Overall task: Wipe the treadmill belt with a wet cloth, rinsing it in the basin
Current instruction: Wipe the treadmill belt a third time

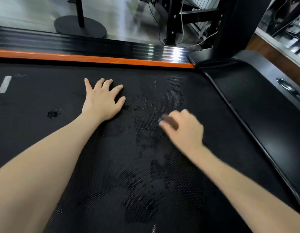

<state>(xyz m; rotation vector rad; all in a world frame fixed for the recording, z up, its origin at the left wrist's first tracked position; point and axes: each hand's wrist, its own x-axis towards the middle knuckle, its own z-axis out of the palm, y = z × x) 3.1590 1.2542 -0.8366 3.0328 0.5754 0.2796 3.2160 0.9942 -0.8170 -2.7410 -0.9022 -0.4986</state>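
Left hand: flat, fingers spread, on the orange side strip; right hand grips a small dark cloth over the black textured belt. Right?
Wrong surface. The head view shows the left hand flat, fingers spread, on the black textured treadmill belt, short of the orange side strip. The right hand does grip a small dark cloth over that belt, though blurred.

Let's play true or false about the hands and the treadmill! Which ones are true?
The left hand lies flat on the belt. True.
The right hand lies flat too. False: its fingers curl round a dark, blurred cloth.
The stripe beside the belt is green. False: it is orange.
The belt has wet patches. True.
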